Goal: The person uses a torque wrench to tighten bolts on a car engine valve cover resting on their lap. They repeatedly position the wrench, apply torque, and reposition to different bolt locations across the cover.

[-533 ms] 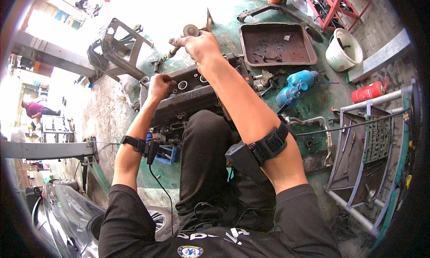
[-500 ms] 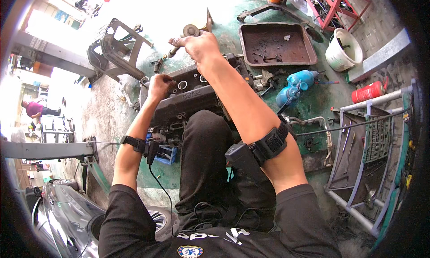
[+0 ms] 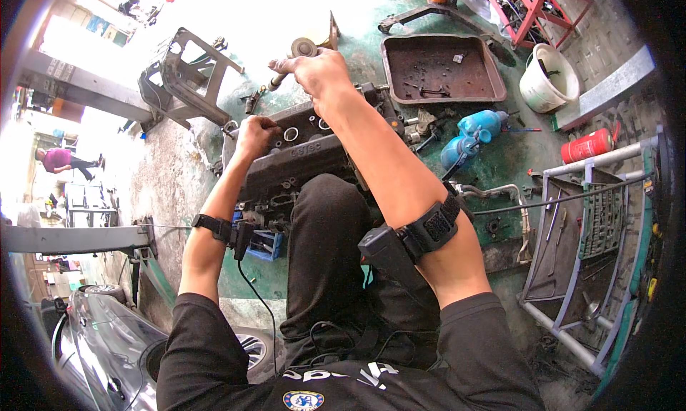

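A dark engine valve cover (image 3: 314, 150), with pale rings around its round holes, lies in front of my knee on an engine. My left hand (image 3: 256, 136) rests at its left end, fingers bent together by a ring; whatever they pinch, if anything, is too small to see. Farther out, beyond the cover's far edge, my right hand (image 3: 325, 72) is wrapped round a tool with a round ribbed end (image 3: 304, 47) and a metal shaft pointing down and left. The palm hides most of that tool.
A brown drip tray (image 3: 443, 89) with small parts stands at the far right. Near it are blue spray bottles (image 3: 461, 150), a white bucket (image 3: 549, 79) and a red extinguisher (image 3: 587, 147). A metal stand (image 3: 189, 75) is at far left; a tool rack (image 3: 593, 247) is right.
Both my hands and the tool stay almost where they were. In the background at far left, a person has shifted slightly.
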The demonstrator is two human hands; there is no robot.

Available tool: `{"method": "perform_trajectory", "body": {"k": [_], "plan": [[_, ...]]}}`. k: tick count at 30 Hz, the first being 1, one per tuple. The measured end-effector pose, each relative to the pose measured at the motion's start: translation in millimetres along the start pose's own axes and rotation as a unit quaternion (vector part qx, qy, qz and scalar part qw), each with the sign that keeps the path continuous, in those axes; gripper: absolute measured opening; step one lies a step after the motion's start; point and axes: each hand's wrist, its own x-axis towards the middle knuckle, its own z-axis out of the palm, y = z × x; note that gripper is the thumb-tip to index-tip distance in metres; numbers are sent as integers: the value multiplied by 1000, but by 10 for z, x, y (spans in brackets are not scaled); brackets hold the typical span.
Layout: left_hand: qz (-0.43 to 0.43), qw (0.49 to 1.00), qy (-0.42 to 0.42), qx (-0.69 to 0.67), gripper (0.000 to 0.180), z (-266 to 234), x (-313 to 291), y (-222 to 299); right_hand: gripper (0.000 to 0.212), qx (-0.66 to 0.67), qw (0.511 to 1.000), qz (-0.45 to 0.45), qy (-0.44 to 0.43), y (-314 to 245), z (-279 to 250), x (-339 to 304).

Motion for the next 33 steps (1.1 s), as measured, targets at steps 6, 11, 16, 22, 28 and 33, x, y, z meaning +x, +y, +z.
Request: {"method": "perform_trajectory", "body": {"k": [6,11,16,22,28,33], "plan": [[6,999,-1,35,22,-22,0,34,29,-12,1000,-9,11,77,25,98],[4,999,-3,47,23,-16,0,22,26,8,1000,-4,-2,96,7,102],[15,998,4,54,24,-19,4,46,30,15,1000,10,4,63,-17,51],[-11,998,3,59,26,-6,8,105,35,6,1000,5,-1,64,-8,65],[-30,999,20,10,26,9,5,28,40,1,1000,-3,-14,102,2,94],[-3,998,45,-35,24,43,-18,-27,40,30,999,18,-11,89,-14,78]]}}
